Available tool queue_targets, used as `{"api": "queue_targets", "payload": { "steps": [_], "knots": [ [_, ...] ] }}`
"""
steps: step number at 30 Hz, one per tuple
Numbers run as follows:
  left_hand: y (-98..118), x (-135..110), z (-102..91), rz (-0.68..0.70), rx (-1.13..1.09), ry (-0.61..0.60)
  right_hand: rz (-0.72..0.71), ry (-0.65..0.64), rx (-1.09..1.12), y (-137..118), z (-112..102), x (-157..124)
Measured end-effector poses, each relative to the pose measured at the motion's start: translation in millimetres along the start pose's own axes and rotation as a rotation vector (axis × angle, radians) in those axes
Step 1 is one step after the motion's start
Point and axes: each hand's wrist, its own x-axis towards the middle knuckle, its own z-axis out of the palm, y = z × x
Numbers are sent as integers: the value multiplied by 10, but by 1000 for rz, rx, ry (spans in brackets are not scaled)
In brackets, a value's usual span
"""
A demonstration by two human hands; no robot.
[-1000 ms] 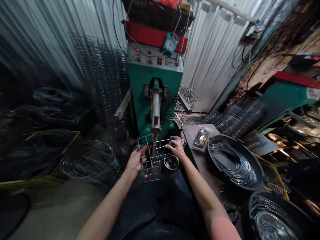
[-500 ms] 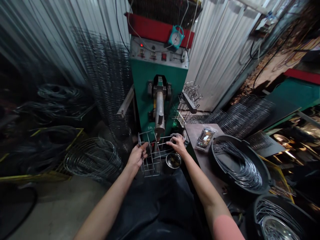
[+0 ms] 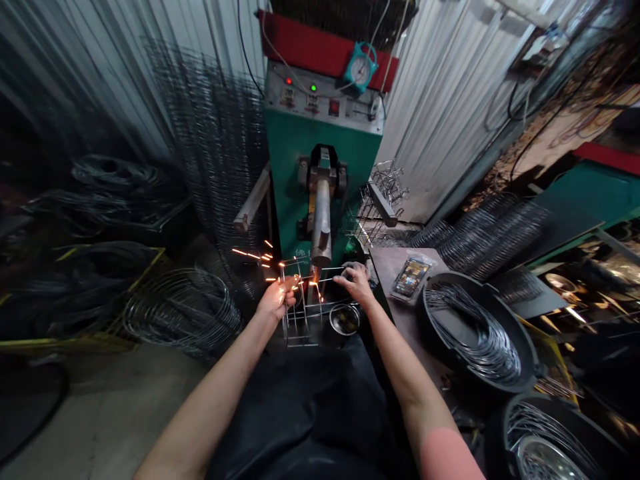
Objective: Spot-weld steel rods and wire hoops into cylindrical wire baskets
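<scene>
My left hand [image 3: 277, 298] is shut around an upright of a welded wire rack [image 3: 300, 327], which stands under the lower electrode arm of a green spot-welding machine [image 3: 320, 133]. My right hand [image 3: 357, 283] grips a horizontal wire at the rack's far right end. Bright sparks [image 3: 260, 257] fly left from the joint under the electrode tip [image 3: 316, 270]. A small steel bowl [image 3: 345, 319] sits just beyond the rack, below my right hand.
Black tubs [image 3: 473, 333] of bent wire rings stand on and beside the metal bench [image 3: 395, 270], which also holds a phone in a plastic sleeve [image 3: 410, 277]. Finished wire racks [image 3: 377, 207] sit behind. Wire coils [image 3: 183, 313] lie on the floor at left, before a corrugated metal wall [image 3: 440, 113].
Sparks now burst from the joint, and a green lamp is lit on the machine's panel. The rack has moved slightly up and toward the electrode. My view has shifted a little.
</scene>
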Motion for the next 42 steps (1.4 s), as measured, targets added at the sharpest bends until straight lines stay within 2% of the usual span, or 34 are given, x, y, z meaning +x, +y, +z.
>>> {"api": "queue_targets", "payload": {
  "steps": [13, 22, 27, 31, 33, 36, 39, 42],
  "knots": [
    [29, 0, 24, -47, 3, -35, 25, 5, -46, -52, -65, 2],
    [38, 29, 0, -41, 46, 12, 75, 0, -31, -50, -26, -24],
    [67, -20, -10, -49, 86, -16, 39, 52, -43, -59, 19, -54],
    [62, -143, -18, -62, 119, -78, -34, 63, -57, -91, -23, -170],
    [30, -227, -99, -69, 124, -94, -103, 21, -59, -81, -90, -292],
    [-22, -372, -372, -132, 122, -77, -145, -7, 6, -22, -256, -558],
    [-29, -549, -738, -168, 140, 84, -20, 85, 153, 47, -484, -834],
    [30, -778, -1015, -134, 170, 210, 58, 50, 345, 44, -706, -1004]
  ]
}}
